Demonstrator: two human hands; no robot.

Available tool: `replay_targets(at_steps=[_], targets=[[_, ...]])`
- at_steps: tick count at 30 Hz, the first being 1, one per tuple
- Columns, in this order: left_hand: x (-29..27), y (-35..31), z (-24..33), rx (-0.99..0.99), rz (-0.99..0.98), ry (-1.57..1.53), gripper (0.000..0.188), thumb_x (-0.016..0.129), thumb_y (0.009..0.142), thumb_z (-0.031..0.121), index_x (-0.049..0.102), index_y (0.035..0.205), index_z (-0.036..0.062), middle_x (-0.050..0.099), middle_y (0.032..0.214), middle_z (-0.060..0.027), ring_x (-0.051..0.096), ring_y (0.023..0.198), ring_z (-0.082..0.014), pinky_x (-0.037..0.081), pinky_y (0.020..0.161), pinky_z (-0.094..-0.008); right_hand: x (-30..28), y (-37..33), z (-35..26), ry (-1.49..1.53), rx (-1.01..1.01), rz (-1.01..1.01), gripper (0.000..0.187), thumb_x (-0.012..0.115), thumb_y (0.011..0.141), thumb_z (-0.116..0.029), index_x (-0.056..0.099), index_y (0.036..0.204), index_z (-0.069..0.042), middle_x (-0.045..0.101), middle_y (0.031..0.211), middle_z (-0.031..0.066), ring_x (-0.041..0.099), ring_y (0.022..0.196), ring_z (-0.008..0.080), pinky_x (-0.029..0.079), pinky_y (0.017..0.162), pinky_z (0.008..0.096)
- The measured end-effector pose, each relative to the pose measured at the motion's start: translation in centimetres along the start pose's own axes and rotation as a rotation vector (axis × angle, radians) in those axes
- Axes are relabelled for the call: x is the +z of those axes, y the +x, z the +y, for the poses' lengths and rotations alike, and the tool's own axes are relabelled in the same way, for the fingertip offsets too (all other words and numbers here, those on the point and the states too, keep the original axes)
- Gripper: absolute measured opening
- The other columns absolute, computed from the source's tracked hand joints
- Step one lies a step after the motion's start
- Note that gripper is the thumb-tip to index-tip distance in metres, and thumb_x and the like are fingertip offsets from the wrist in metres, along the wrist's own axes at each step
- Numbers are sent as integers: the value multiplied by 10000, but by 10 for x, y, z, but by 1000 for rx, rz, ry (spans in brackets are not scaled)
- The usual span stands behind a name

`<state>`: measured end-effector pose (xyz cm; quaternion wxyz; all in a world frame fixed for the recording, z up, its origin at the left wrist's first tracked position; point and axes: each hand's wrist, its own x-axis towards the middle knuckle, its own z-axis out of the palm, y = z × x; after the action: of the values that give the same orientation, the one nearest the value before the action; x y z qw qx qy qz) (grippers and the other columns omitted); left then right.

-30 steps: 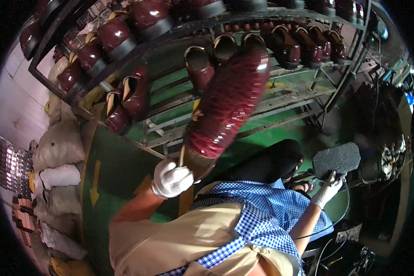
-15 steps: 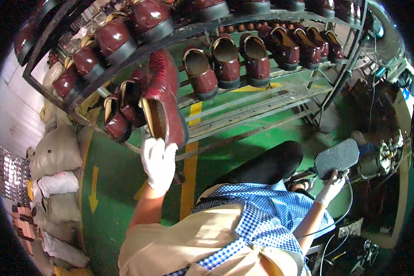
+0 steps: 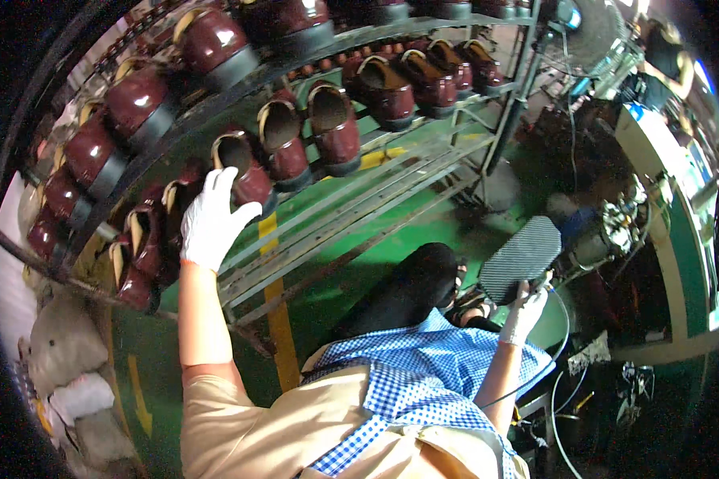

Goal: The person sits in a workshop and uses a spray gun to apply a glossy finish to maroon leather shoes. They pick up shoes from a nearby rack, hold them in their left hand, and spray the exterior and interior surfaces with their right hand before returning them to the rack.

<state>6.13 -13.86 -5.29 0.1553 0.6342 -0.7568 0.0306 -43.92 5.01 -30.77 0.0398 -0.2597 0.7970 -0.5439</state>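
**Gloved hand on a dark red shoe at a metal rack**

Nearest the camera, at the bottom edge, is the person's own body: a tan top and a blue-and-white checked apron [image 3: 423,375], both cut off by the frame. Below them a knee in dark trousers [image 3: 411,291] shows above a green floor [image 3: 327,295] with a yellow line [image 3: 280,327].

The left hand [image 3: 209,222], in a white glove, reaches up and out on a bare forearm. Its fingers are spread and curled over the heel end of a dark red shoe [image 3: 244,172] that sits on the second shelf of the rack, opening facing up. The palm hides where the glove meets the leather, so how firmly it grips cannot be told.

The right hand [image 3: 523,313], also in a white glove, is lower and to the right. It is closed around the bottom edge of a grey ridged pad [image 3: 523,257], which stands tilted above it. A thin cable [image 3: 563,335] curves down beside the wrist; where it ends is lost in the dark clutter.

Farther off, the metal rack [image 3: 391,180] bends across the view, its rails bowed by the lens. More dark red shoes [image 3: 335,128] sit in rows on its shelves, some cut off at the top edge. At left, pale sacks [image 3: 60,343] lie on the floor, partly cropped. At far right, a machine [image 3: 655,152] is blurred and hard to make out.
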Motion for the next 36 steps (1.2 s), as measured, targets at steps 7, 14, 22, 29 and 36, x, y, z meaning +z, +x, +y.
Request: replay_targets(at_steps=[7,14,22,29,36], targets=[[44,78,-4,172,-143,-502,520,840,870,280,647,1218,-55,688,1124,-161,668,1023,-266,538,933,-383,7,-16,-25,-29,-4,-7,395,699,993,-244,576,1246,33,669,1108,254,643,998,426,497,905,476],[46,91,56,321,-115,-563,357,799,896,257,643,1049,-25,652,916,-122,640,852,-229,533,794,-385,10,-25,-33,-30,-48,-3,332,713,986,-223,576,1163,22,628,991,213,613,906,375,496,850,455],[-9,-31,-3,-196,98,-801,475,754,962,137,618,1374,-56,659,1381,-184,607,1280,-252,451,1117,-380,6,-26,-31,-47,-204,19,269,670,1000,-171,575,1168,16,633,945,180,652,832,340,517,767,462],[11,-90,-111,516,17,-741,716,757,969,429,564,1458,-57,554,1503,-179,555,1353,-291,393,1170,-424,31,-24,-1,53,90,-29,667,716,949,-77,452,1561,-42,599,1082,143,596,987,279,510,903,374],[53,-19,153,780,-334,-989,436,945,623,131,580,830,12,501,808,-96,518,748,-299,428,683,-414,17,-26,-37,129,166,-110,711,692,970,-106,398,1616,-85,621,1052,150,626,897,277,534,818,391]])
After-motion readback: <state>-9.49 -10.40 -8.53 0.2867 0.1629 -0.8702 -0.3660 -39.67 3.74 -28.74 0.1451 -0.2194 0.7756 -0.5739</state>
